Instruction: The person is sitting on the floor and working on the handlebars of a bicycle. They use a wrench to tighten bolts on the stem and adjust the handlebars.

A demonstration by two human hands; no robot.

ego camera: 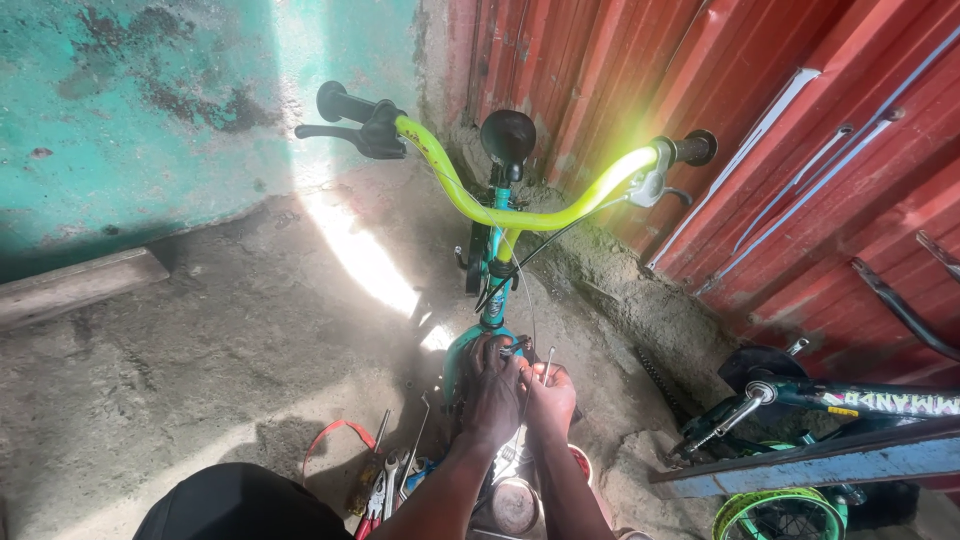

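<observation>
A small teal children's bicycle (492, 270) with a neon-yellow handlebar (520, 215) stands on the dirt floor, its front facing the red corrugated metal wall (780, 130). Low on the bicycle frame, below the handlebar, the left hand (492, 385) is clenched around the frame, while the right hand (550, 400), just beside it, pinches a thin metal rod (548, 358). Pliers and other hand tools (385, 490) lie on the ground left of the frame.

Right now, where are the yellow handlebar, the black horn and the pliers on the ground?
Yellow handlebar (520, 217), head view: middle of its curved bar.
Black horn (508, 134), head view: centre of its round bell.
Pliers (376, 500), head view: on the red handles, left of the person's arms.
</observation>
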